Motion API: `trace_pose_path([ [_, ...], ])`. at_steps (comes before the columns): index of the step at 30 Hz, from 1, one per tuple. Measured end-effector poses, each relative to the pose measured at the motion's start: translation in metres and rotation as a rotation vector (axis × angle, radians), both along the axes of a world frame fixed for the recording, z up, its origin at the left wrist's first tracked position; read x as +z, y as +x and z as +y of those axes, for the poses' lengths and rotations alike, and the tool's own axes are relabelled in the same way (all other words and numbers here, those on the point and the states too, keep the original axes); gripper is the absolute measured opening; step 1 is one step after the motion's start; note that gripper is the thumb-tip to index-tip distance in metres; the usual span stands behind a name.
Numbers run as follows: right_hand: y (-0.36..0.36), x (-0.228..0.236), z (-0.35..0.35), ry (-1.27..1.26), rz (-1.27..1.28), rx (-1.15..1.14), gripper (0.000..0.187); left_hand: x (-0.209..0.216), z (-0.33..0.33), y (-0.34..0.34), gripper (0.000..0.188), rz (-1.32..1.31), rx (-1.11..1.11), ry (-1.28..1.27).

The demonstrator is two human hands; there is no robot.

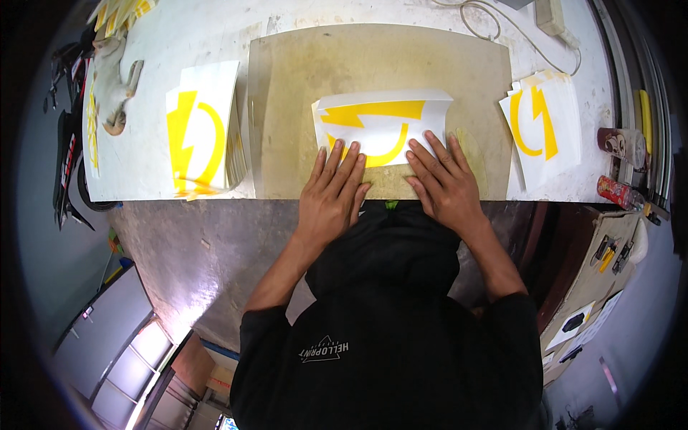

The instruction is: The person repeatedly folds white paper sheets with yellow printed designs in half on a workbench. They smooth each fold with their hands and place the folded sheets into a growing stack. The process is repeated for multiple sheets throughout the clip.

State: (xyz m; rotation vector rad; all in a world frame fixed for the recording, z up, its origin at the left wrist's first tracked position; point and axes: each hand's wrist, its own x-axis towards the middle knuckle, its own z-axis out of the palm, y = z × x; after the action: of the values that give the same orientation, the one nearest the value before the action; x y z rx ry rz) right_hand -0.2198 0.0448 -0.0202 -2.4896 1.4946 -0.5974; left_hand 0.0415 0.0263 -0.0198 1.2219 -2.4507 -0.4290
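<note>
A white sheet (380, 132) printed with a yellow bolt and curve lies before me, its far edge bent up a little. My left hand (332, 192) rests on its near left part with fingers stretched out. On the near right part, my right hand (450, 183) lies flat, fingers spread. Neither hand grips anything. Beneath the sheet is a large tan board (287, 122) on the white table (208, 36). To the left stands a thick stack of similar printed sheets (204, 132). A looser, fanned pile of such sheets (541, 125) is at the right.
A cat (110, 82) lies at the table's left end, near more yellow-printed sheets (118, 14). Along the right edge are a dark-topped clear cup (620, 145) and a red-labelled bottle (618, 192). A cable (469, 8) loops across the far right.
</note>
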Motion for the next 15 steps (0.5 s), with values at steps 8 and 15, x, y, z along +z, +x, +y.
trace_pose_path([
  [8,0.0024,0.003,-0.0002,-0.005,0.03,-0.026,0.039,0.0009,-0.0014,-0.0015,0.048,0.035,0.022,0.006],
  [15,0.0043,0.0063,-0.0005,-0.002,0.029,-0.043,0.035,0.0016,-0.0021,-0.0047,0.045,0.059,0.053,-0.005],
])
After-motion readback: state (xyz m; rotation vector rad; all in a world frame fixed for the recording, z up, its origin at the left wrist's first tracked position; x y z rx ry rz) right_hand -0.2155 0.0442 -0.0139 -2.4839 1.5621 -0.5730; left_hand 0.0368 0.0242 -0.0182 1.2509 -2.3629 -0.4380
